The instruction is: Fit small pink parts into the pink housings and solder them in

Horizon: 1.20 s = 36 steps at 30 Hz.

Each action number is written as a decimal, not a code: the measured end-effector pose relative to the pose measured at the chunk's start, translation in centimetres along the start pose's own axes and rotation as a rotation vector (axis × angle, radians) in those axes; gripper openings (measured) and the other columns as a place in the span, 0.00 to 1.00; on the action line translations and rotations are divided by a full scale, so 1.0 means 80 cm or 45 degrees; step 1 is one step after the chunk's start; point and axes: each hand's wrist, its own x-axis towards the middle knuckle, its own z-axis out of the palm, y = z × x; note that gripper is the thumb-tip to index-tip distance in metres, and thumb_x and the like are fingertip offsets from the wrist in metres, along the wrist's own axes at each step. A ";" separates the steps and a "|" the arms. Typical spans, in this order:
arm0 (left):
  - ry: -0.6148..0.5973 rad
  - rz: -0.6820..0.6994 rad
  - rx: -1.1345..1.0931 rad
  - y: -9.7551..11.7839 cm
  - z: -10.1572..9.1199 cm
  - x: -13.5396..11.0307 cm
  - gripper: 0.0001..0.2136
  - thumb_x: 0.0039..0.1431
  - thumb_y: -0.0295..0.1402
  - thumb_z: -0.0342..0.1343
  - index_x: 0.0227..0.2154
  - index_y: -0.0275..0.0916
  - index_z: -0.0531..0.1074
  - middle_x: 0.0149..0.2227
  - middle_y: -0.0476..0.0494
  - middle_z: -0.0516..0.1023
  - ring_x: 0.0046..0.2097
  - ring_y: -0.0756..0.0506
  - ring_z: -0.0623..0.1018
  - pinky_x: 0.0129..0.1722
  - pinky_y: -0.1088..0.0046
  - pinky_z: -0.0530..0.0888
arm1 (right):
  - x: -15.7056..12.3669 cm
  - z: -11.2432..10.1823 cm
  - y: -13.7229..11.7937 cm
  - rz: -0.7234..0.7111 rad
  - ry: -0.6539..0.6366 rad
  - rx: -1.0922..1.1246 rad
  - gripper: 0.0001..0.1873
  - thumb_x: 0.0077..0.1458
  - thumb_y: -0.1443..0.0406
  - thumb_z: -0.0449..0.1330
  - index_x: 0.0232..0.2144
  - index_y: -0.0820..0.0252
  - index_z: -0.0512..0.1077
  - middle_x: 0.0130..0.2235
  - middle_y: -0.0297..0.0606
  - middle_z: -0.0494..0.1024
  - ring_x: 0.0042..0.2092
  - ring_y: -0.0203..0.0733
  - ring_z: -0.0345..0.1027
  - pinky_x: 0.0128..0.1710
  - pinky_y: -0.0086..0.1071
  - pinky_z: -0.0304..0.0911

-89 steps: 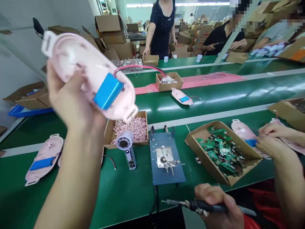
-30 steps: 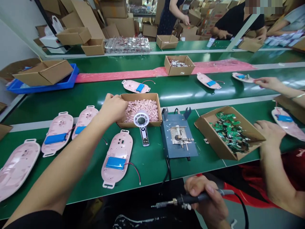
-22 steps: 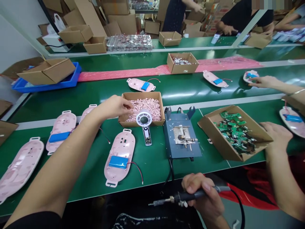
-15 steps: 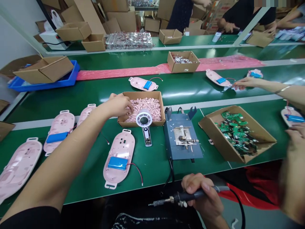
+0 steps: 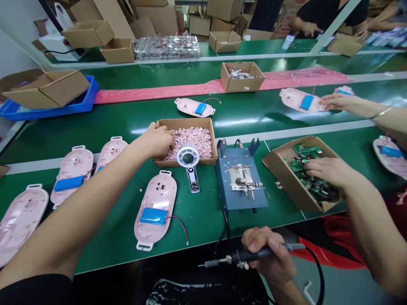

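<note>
My left hand (image 5: 159, 140) reaches into the left side of a cardboard box of small pink parts (image 5: 193, 137). Its fingers are bent and drawn together, and anything between the fingertips is hidden. My right hand (image 5: 274, 252) is closed round a soldering iron (image 5: 251, 255), whose tip points left beyond the bench's front edge. Below the box lies a pink shell (image 5: 160, 190) bearing a blue battery (image 5: 154, 216) with a red lead. A small fan with a white ring (image 5: 188, 156) leans at the box's front. Right of it sits a blue-grey solder feeder (image 5: 241, 199).
More pink shells (image 5: 74, 165) lie at the left. A box of green circuit boards (image 5: 286, 186) stands at the right, with another person's hand (image 5: 329, 171) in it. Another hand (image 5: 338, 103) holds a shell farther back. A box of metal parts (image 5: 243, 84) sits behind.
A co-worker's hand has come into the circuit-board box. Another has lifted and shifted a pink shell at the back right. My hands stay nearly in place; the view has shifted slightly.
</note>
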 end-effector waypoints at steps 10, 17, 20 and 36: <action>0.375 -0.282 -0.146 0.017 -0.049 -0.084 0.09 0.70 0.35 0.54 0.41 0.37 0.77 0.39 0.43 0.81 0.39 0.43 0.78 0.36 0.67 0.65 | -0.004 0.004 -0.006 0.011 0.050 -0.097 0.25 0.69 0.59 0.45 0.34 0.53 0.82 0.16 0.41 0.66 0.21 0.41 0.60 0.24 0.39 0.55; 0.873 -0.022 -0.684 0.063 0.048 -0.210 0.05 0.67 0.29 0.63 0.45 0.38 0.77 0.44 0.50 0.83 0.44 0.52 0.83 0.47 0.76 0.79 | -0.003 0.002 -0.006 0.084 0.010 -0.034 0.24 0.69 0.59 0.47 0.34 0.55 0.82 0.18 0.41 0.67 0.23 0.40 0.62 0.25 0.38 0.56; 0.834 0.067 -0.652 0.064 0.082 -0.213 0.03 0.68 0.26 0.61 0.41 0.36 0.79 0.46 0.45 0.82 0.46 0.50 0.82 0.50 0.73 0.79 | 0.002 0.008 -0.004 0.119 -0.029 -0.006 0.22 0.70 0.59 0.49 0.35 0.55 0.82 0.19 0.39 0.69 0.25 0.41 0.63 0.28 0.37 0.59; 0.649 0.189 -0.555 0.048 0.095 -0.205 0.06 0.71 0.29 0.57 0.42 0.37 0.80 0.46 0.42 0.79 0.47 0.44 0.77 0.47 0.65 0.74 | 0.011 0.014 -0.002 0.142 -0.047 -0.003 0.22 0.69 0.58 0.51 0.36 0.55 0.84 0.18 0.40 0.70 0.23 0.42 0.63 0.27 0.36 0.59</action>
